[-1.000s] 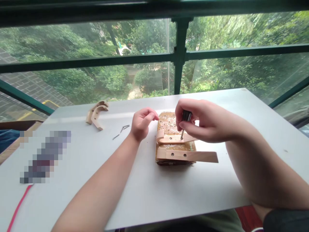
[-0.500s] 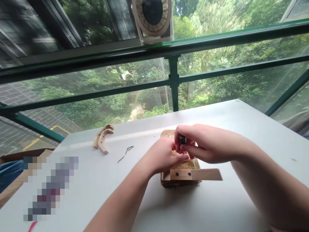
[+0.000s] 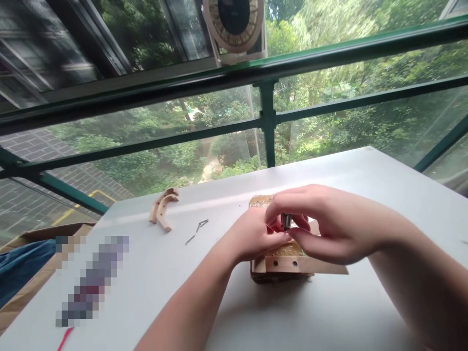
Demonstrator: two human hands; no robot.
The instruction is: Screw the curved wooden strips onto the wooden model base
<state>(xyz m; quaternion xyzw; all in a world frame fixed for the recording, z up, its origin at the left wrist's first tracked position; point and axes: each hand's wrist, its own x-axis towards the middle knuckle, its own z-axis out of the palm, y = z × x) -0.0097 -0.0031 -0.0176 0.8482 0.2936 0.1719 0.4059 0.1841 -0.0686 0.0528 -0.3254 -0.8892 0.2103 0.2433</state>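
My right hand is curled around a short, screwdriver-like tool with a shiny metal body, standing roughly upright; its upper end is hidden by the fingers. At the tool's lower end, my left hand has thumb and forefinger pinched together, and what lies between them is too small to make out. Both hands are over a block wrapped in brown tape, its top dotted with small marks. Along the block's near edge lies a light wooden piece with two dark holes, sticking out past the right side.
Two curved wooden pieces and several thin dark screws or nails lie on the white table. A pixelated object is at the left, beside a cardboard box with blue cloth. A green railing stands behind.
My right hand's fingers have loosened and spread somewhat around the tool, showing more of its metal body. My left hand keeps its pinch. The view has shifted slightly.
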